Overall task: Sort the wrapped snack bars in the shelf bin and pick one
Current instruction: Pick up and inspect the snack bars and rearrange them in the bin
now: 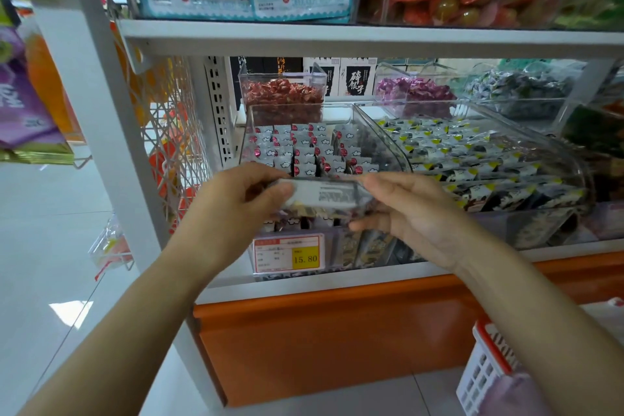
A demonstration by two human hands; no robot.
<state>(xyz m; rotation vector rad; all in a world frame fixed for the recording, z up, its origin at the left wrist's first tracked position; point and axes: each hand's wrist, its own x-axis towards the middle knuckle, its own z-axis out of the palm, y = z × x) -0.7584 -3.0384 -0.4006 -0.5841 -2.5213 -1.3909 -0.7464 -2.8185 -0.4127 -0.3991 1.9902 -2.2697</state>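
Just before the clear plastic shelf bin (304, 106), a long grey-and-white wrapped snack bar (324, 196) lies level between both hands. It looks light, with slick, crinkly film, and is best pinched at the ends. The left hand (236, 194) and right hand (418, 213) each have their grip clamped on one end, wrists angled inward.

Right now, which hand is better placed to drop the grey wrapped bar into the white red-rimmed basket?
Probably right hand: it grips the bar, and the basket sits below it.
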